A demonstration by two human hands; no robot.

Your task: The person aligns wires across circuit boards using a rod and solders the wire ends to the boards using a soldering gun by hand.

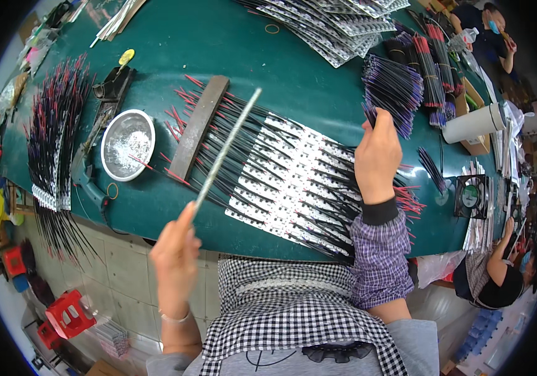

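A thin whitish rod (227,147) slants up from my left hand (177,250), whose fingers are closed around its lower end. My right hand (378,156) is closed in a pinch at the near edge of a pile of purple-tipped black wires (395,88). Dark wire ends show at its fingertips; how many it grips is hidden. Between my hands lies a white circuit board panel (293,178) with rows of black, red-tipped wires running out on both sides. A grey-brown flat bar (199,128) rests across the wires on the left.
A metal bowl (128,145) of white bits and a teal-handled tool (89,185) sit at left, beside a wired panel stack (55,144). More panels (337,28) lie at the back. A white bottle (472,124) and small fan (471,195) stand right. Two people work at right.
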